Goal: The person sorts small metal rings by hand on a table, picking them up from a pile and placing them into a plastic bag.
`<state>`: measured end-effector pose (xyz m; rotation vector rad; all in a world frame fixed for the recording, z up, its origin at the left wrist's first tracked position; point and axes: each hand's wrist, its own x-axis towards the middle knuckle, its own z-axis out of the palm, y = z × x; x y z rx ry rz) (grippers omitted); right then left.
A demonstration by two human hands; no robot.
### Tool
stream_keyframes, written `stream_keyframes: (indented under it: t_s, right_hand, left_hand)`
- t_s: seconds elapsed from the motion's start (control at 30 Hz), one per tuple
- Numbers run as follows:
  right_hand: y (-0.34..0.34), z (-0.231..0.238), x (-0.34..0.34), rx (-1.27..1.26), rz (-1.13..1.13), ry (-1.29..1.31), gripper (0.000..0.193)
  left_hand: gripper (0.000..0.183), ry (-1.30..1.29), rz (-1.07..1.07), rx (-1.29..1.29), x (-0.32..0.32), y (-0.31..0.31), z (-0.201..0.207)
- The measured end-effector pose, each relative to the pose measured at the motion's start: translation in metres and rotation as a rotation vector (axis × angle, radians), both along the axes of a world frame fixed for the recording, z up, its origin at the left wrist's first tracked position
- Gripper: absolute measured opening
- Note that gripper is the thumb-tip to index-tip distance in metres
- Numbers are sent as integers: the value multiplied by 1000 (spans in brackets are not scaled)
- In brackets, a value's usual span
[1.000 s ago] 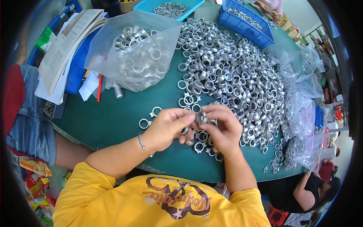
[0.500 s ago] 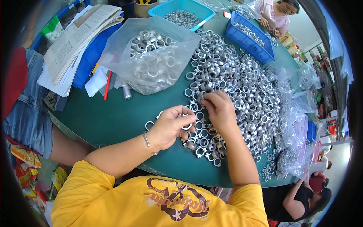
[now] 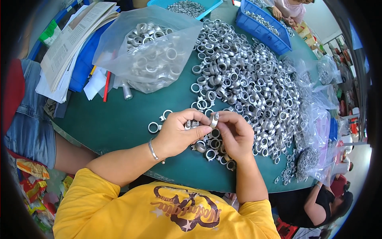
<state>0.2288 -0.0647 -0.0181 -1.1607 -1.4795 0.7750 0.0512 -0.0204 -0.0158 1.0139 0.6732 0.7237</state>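
Green tabletop stretches from left hand to edge

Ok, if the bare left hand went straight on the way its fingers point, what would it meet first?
Probably the shiny silver metal ring at the tips of the left hand, then the bare right hand just beyond; exact depth is unclear.

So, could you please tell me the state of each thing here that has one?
Left hand: curled, holding rings
Right hand: pinching one metal ring
Metal ring: touched by both hands
Ring pile: loose, heaped
Translucent bag: open, holding rings
Blue bin: open, holding parts
Pale tray: open, holding parts
Papers: stacked
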Motion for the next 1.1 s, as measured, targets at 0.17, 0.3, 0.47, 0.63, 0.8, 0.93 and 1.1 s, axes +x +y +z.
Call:
stream_keyframes:
  t_s: [0.17,0.3,0.47,0.63,0.8,0.93,1.1]
  right_hand:
    - [-5,1,4,-225,67,247,23]
    - [-3,-1,3,-107,67,144,29]
    - [-3,2,3,-67,57,80,30]
    - [-3,3,3,-3,60,73,30]
    - [3,11,-1,340,-73,-275,29]
    - [-1,15,-6,425,-9,-406,29]
    - [-1,19,-4,423,45,-228,16]
  left_hand:
    - [11,52,28,246,0,0,-4]
    - [14,73,40,303,0,0,-5]
    - [14,53,32,309,1,-1,-4]
    - [16,63,36,324,2,-2,-7]
    - [20,-53,-59,-116,0,-1,-4]
    - [31,-274,-149,-465,-4,6,-3]
    - [14,-269,-69,-518,-5,8,0]
